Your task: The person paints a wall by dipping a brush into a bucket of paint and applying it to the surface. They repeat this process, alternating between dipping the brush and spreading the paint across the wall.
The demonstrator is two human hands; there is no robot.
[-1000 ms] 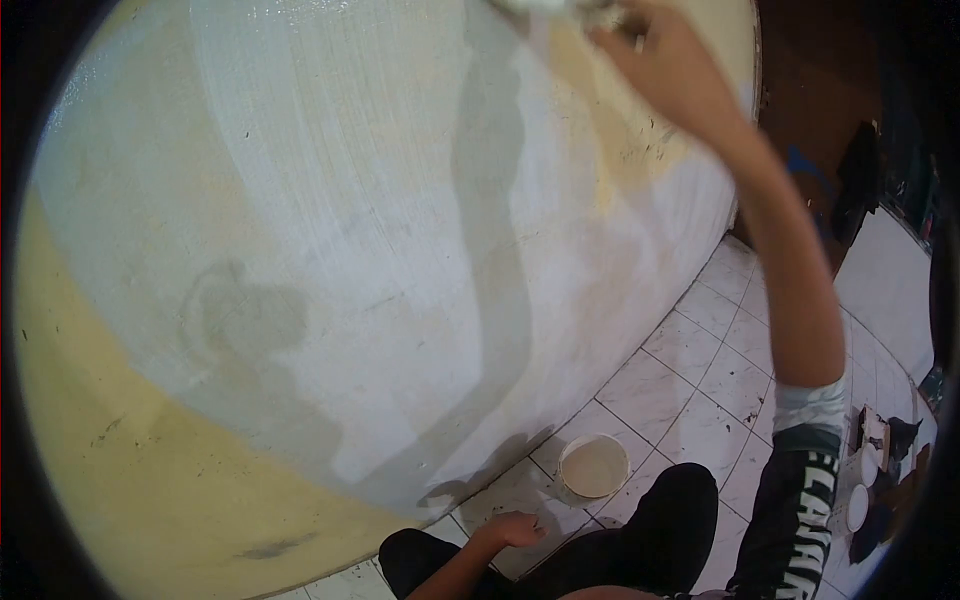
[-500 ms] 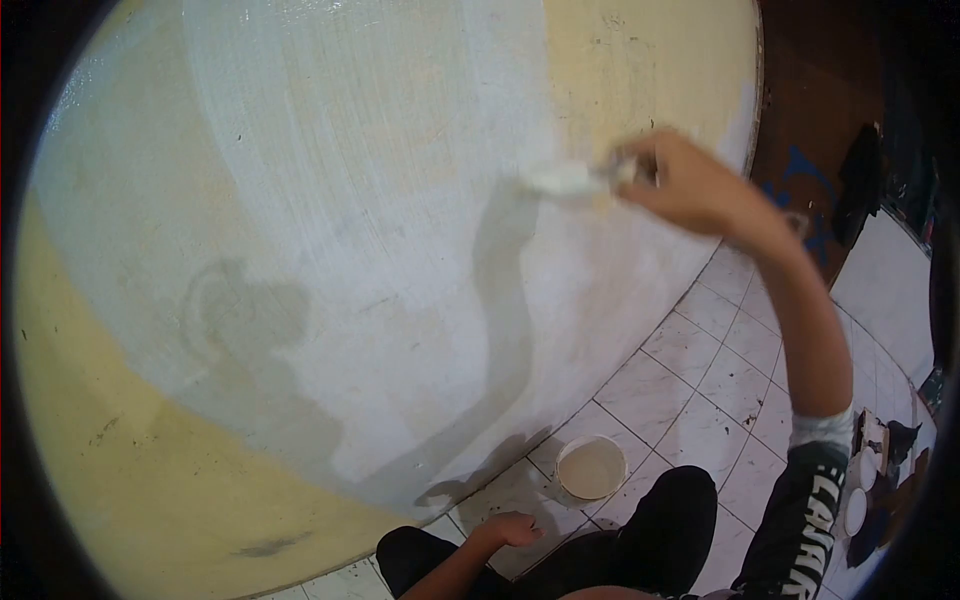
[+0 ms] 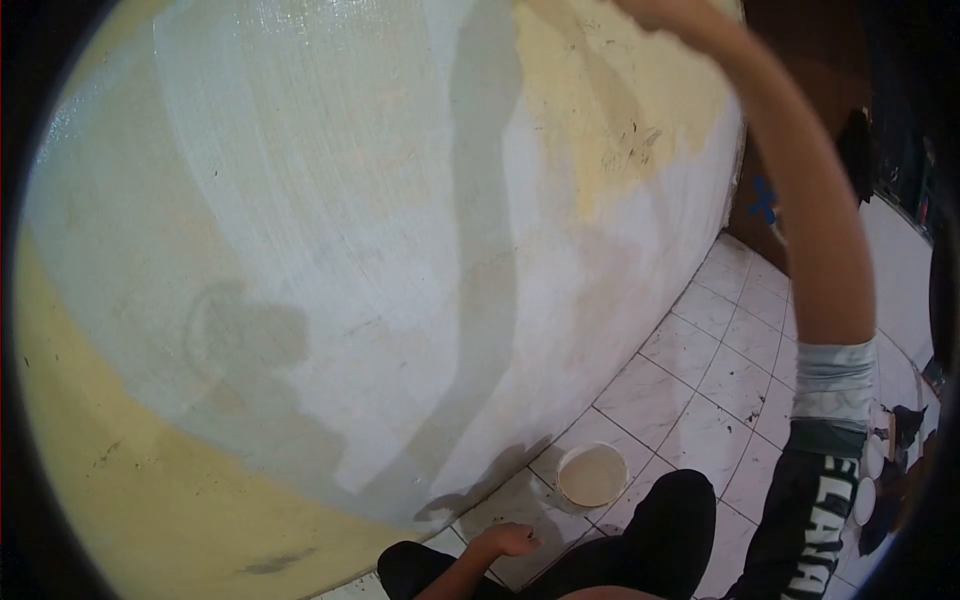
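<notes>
My right hand (image 3: 645, 12) is raised to the top edge of the view in front of the wall (image 3: 400, 240), and its fingers are mostly cut off. The paintbrush it gripped half a second ago lies outside the frame. Pale whitish paint covers much of the wall, with yellow patches at the upper right and lower left. Low over my lap, my left hand (image 3: 512, 540) is loosely curled near my knee, with nothing seen in it. A white bucket (image 3: 592, 475) holding pale paint stands on the floor, to the right of that hand.
White floor tiles (image 3: 700, 375) meet the wall's curved lower edge. A brown door-like panel (image 3: 800, 60) with a blue mark is at the upper right. Beside my right sleeve lie a white round container (image 3: 866, 500) and dark items. My arm's shadow falls across the wall.
My right hand has moved up along the wall, carrying the paintbrush out of view. The arm is stretched further and its shadow reaches higher. My left hand has barely moved.
</notes>
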